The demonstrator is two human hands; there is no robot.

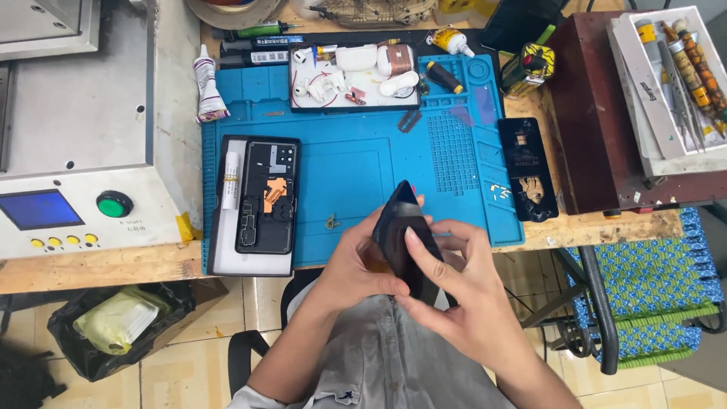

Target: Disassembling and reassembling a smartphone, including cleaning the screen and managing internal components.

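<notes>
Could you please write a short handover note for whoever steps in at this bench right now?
Left hand and right hand both grip a black phone part, held tilted above the blue mat's near edge. The opened phone body lies on a white tray at the mat's left, a glue tube beside it. Another black cover lies right of the mat. Done: phone opened. Left: the held part is not yet on the body.

The phone part [405, 235] looked like shiny black glass. The blue mat [356, 167] looked soft, dull rubber. The table [98, 265] was rough wood.
</notes>
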